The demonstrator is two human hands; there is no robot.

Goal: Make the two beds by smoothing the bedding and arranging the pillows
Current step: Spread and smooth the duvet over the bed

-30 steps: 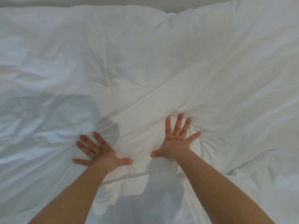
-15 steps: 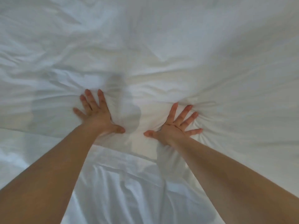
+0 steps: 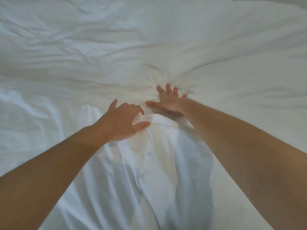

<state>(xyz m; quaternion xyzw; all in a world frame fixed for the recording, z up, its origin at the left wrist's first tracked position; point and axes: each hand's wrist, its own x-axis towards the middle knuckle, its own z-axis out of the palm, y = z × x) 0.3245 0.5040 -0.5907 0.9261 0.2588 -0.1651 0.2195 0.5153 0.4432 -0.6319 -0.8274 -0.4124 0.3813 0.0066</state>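
Mid-bed, w/ the duvet (image 3: pixel 149 47) spread from 9 to 3 o'clock, its near edge is pinched by the curled left hand (image 3: pixel 122 121), while creases at its 2 o'clock are pressed out by the flat, splayed right hand (image 3: pixel 169 102), prob. for smoothing.

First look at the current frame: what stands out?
A rumpled white duvet fills almost the whole view. At centre, the right hand presses flat on it with fingers spread, and creases fan out beyond the fingertips. Just left of it and nearer the camera, the left hand curls over the duvet's near edge, with a fold of fabric between thumb and fingers.
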